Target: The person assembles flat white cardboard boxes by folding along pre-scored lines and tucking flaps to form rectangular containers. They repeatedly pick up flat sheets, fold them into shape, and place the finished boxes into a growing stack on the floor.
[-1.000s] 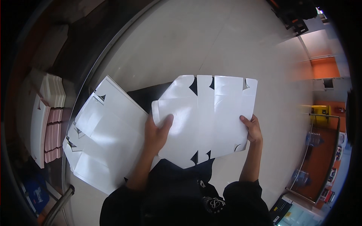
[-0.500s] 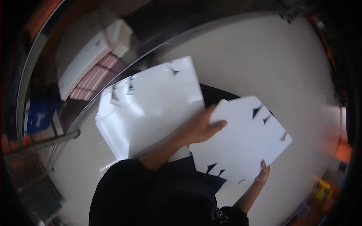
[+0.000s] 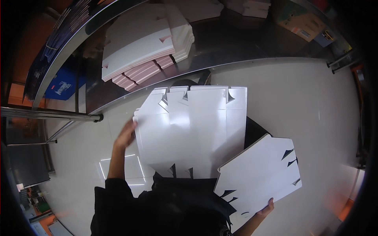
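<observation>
Left hand [image 3: 126, 134], nine o'clock: fingers at edge of white card stack [image 3: 204, 135], grip unclear | Right hand [image 3: 267, 208], five o'clock: fingers pinch notched white panel [image 3: 258, 169]

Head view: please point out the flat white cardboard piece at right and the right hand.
Flat white cardboard piece [image 3: 259, 175], head view: middle of its white face.
Right hand [image 3: 266, 209], head view: its visible middle.

The central carton sheets [image 3: 208, 133] are plain white, with glossy highlights; the angled carton sheets [image 3: 252, 169] beside them are also plain white. The shirt [image 3: 181, 200] is solid black. On the dark grey metal shelf [image 3: 244, 43], I see a carton stack [image 3: 138, 43], white on top, banded pink along its side. The package [image 3: 63, 84] is blue with white lettering. The floor [image 3: 299, 94] is pale grey.
</observation>
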A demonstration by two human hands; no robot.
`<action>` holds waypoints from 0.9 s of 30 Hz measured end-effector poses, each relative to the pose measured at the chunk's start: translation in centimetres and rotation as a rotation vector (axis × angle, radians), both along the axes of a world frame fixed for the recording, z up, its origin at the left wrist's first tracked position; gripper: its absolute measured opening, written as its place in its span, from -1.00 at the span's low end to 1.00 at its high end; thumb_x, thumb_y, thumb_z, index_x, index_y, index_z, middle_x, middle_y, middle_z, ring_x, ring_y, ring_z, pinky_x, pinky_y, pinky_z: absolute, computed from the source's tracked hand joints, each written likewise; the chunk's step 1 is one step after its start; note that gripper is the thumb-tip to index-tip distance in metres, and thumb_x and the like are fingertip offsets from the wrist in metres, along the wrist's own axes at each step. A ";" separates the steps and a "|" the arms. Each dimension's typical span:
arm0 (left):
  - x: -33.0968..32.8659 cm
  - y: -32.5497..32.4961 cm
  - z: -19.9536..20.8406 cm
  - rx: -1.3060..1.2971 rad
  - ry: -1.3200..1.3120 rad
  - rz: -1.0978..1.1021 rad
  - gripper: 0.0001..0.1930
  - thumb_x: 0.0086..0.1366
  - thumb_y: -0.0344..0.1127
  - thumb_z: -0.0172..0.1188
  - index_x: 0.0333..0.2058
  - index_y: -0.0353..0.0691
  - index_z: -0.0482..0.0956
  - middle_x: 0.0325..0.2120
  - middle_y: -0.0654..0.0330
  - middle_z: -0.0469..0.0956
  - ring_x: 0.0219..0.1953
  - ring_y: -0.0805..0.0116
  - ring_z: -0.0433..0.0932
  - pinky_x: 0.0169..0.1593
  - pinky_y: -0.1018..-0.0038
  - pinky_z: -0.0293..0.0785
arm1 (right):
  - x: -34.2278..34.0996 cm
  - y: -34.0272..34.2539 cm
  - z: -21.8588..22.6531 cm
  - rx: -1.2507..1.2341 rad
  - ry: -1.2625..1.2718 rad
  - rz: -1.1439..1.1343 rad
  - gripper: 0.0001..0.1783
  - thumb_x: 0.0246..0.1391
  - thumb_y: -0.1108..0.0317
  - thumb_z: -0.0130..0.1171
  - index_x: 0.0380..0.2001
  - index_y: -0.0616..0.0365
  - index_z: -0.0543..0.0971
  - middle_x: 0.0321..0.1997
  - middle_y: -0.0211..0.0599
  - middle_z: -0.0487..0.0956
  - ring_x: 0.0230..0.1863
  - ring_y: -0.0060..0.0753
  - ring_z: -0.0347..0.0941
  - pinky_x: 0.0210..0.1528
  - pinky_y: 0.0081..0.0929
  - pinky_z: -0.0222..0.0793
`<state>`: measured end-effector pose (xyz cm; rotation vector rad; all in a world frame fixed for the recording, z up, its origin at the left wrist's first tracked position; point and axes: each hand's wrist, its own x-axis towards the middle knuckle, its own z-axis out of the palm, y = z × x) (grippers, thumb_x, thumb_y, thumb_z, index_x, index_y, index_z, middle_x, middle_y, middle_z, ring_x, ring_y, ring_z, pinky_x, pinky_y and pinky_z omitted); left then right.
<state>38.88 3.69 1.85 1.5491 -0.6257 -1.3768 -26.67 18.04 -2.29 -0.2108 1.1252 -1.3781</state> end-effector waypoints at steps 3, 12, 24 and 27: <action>-4.5 1.7 0.1 0.149 0.093 0.003 -0.30 0.12 -0.25 0.33 0.21 -0.30 0.26 0.08 0.06 0.43 0.12 0.20 0.42 0.17 0.25 0.36 | -0.1 -0.2 0.6 -0.004 -0.009 -0.028 -0.18 0.02 0.10 0.16 0.29 0.25 0.16 0.24 -0.02 0.36 0.22 0.08 0.30 0.23 0.02 0.25; -11.0 -3.6 10.5 -0.031 0.109 -0.037 -0.39 0.04 -0.43 0.37 0.09 -0.36 0.37 -0.10 0.04 0.55 -0.10 0.23 0.57 0.02 0.33 0.49 | 0.9 -0.5 1.5 -0.005 0.029 -0.060 -0.17 0.02 0.10 0.16 0.28 0.30 0.16 0.22 -0.01 0.37 0.21 0.08 0.32 0.22 0.02 0.27; -19.9 -27.5 9.1 -0.447 0.462 -0.069 -0.54 0.15 -0.50 0.25 0.03 -0.41 0.36 -0.10 -0.03 0.51 -0.13 0.12 0.59 -0.05 0.28 0.58 | 0.8 0.7 0.4 0.156 0.139 -0.242 -0.16 -0.02 0.09 0.18 0.27 0.29 0.18 0.18 0.00 0.39 0.15 0.08 0.35 0.16 0.00 0.33; -20.7 -32.8 5.8 -0.460 0.534 -0.065 -0.56 0.19 -0.46 0.22 0.04 -0.40 0.38 -0.15 0.00 0.52 -0.14 0.15 0.58 -0.09 0.25 0.59 | -0.1 0.8 -0.1 0.115 0.056 -0.175 -0.17 -0.02 0.09 0.18 0.26 0.29 0.19 0.17 0.01 0.39 0.14 0.09 0.36 0.12 0.03 0.35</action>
